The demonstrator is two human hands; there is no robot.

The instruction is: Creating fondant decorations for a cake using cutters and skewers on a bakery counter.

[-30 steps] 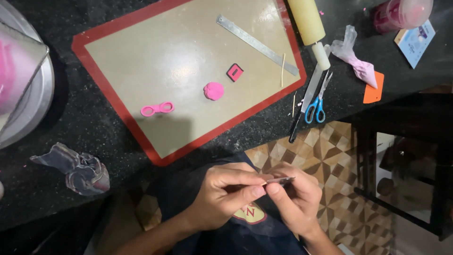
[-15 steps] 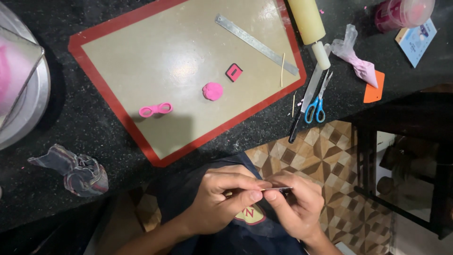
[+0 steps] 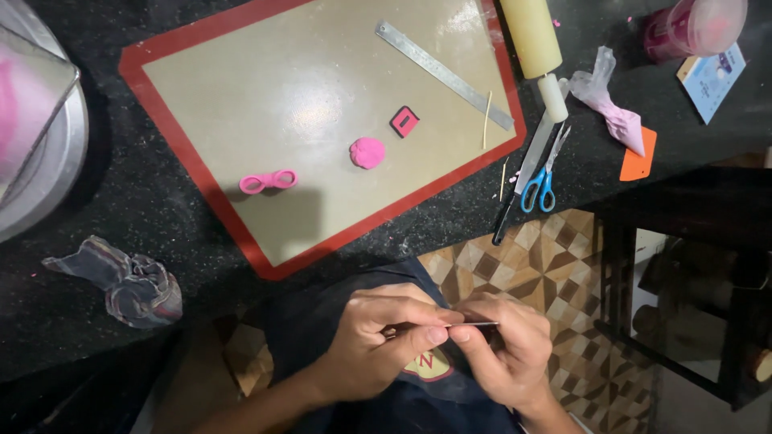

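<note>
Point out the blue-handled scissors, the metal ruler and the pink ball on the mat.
Blue-handled scissors [image 3: 540, 186], head view, on the handles.
Metal ruler [image 3: 443, 74], head view, mid-length of the strip.
Pink ball [image 3: 367, 152], head view, centre of its top.

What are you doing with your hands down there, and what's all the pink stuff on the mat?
The left hand and right hand pinch a thin metal strip between them, below the counter edge. On the red-edged mat lie a pink bow shape, a pink ball, a small square cutter and a metal ruler. Blue-handled scissors lie beside the mat.
</note>
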